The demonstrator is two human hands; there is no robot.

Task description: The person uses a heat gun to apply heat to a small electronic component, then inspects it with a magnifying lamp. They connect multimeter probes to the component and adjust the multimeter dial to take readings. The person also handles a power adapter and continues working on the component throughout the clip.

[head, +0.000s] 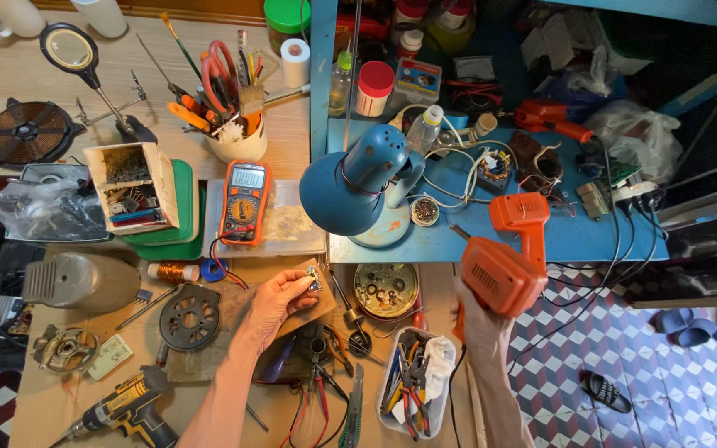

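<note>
A cluttered wooden workbench point(10, 62) meets a blue shelf point(574, 236) with a blue lamp point(354, 178); right, a chequered tile floor point(624, 332).

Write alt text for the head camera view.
A person's right hand holds up an orange soldering gun while the left hand pinches a small metal part over a cluttered workbench beside a blue desk lamp.

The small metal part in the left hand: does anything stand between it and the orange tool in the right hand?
Nothing visible blocks the way. The left hand pinches the small metal part over a wooden board. The right hand holds the orange tool raised. A round tin of small parts lies between them, low on the bench.
</note>
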